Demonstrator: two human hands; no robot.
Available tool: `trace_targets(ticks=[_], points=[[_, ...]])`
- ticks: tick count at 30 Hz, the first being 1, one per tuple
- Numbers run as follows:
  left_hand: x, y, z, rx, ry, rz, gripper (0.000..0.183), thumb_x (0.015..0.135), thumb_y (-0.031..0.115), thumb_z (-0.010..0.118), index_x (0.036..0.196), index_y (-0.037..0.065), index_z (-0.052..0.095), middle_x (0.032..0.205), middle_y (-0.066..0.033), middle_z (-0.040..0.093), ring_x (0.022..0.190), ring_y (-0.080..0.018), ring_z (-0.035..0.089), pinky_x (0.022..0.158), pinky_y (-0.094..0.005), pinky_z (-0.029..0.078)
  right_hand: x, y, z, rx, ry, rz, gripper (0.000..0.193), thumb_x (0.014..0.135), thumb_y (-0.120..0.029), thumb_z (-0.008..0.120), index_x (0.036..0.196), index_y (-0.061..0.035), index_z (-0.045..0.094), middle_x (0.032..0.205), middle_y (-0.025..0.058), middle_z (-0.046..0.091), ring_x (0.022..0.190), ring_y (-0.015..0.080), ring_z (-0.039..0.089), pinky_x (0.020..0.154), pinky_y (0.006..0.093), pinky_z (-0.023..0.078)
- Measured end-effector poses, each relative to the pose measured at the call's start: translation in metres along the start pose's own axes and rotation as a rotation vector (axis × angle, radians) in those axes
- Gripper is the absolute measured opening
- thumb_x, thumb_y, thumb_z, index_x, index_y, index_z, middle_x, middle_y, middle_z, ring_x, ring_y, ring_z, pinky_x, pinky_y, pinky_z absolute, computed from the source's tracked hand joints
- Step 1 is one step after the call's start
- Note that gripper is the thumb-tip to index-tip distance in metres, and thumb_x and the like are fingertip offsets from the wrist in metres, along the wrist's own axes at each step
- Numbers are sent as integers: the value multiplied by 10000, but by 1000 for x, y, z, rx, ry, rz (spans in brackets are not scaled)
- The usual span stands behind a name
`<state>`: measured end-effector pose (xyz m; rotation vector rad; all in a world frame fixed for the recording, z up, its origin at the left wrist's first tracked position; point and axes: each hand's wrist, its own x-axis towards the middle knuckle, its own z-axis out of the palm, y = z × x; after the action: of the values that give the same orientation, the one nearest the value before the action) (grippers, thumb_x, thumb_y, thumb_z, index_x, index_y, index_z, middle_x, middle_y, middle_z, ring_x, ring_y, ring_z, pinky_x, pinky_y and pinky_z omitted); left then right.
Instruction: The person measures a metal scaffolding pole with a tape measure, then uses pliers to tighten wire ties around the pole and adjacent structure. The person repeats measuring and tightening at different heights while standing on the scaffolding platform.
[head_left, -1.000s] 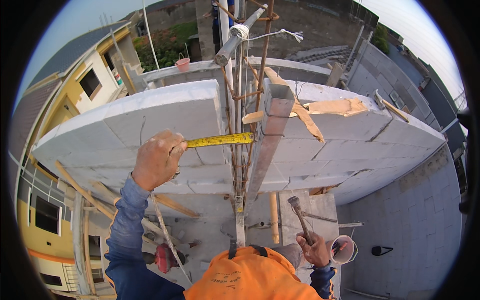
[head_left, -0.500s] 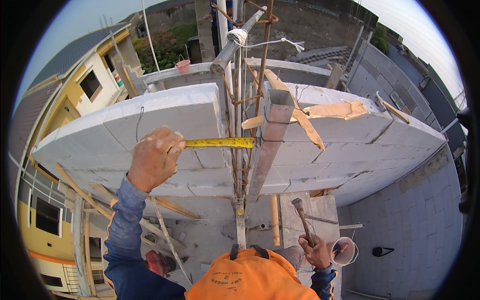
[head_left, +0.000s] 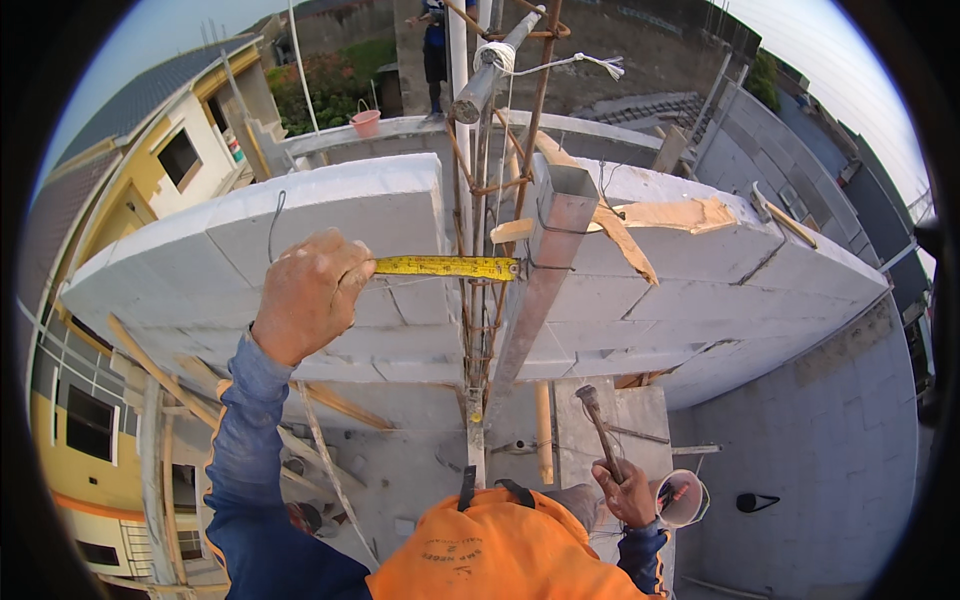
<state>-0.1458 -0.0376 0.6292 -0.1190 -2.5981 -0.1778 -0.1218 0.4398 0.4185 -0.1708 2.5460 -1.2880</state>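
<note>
My left hand point(head_left: 312, 297), raised on the left in front of the block wall, is shut on a yellow tape measure point(head_left: 440, 266). The blade stretches rightward across the reinforcing bars point(head_left: 472, 330). Its metal tip meets the rectangular metal tube point(head_left: 545, 268) that stands in the wall gap. Whether my fingers also cover a tape case cannot be made out. Low on the right, my right hand point(head_left: 628, 495) grips a hammer point(head_left: 603, 428) by its handle, with the head up. Thin wire is wound around the tube near the tape's tip.
White block walls point(head_left: 330, 215) flank the gap. Split wood pieces point(head_left: 680, 214) and another hammer-like tool point(head_left: 783, 218) rest on the right wall. A bucket point(head_left: 683, 498) stands beside my right hand. A horizontal pole point(head_left: 498, 70) tied with white string crosses above. Another person point(head_left: 435, 55) stands beyond the wall.
The view has shifted slightly, and the person at the back shows more fully. My left hand still holds the tape across the gap, and my right hand keeps the hammer.
</note>
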Motion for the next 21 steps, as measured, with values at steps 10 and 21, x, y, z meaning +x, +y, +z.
trace_targets(ticks=[10, 21], points=[[5, 2, -4, 52, -10, 9, 196, 968, 230, 624, 952, 65, 729, 832, -113, 592, 833, -324, 628, 755, -454, 506, -5, 6, 0, 62, 1, 21, 495, 964, -455, 710, 1024, 36, 703, 743, 0, 579, 719, 97, 513, 634, 308, 438], [3, 2, -2, 56, -7, 2, 192, 967, 221, 620, 950, 62, 725, 840, -112, 599, 848, -318, 628, 766, -452, 500, 0, 7, -5, 8, -6, -24, 545, 967, -487, 685, 1044, 52, 701, 735, 52, 611, 705, 127, 543, 653, 330, 460]])
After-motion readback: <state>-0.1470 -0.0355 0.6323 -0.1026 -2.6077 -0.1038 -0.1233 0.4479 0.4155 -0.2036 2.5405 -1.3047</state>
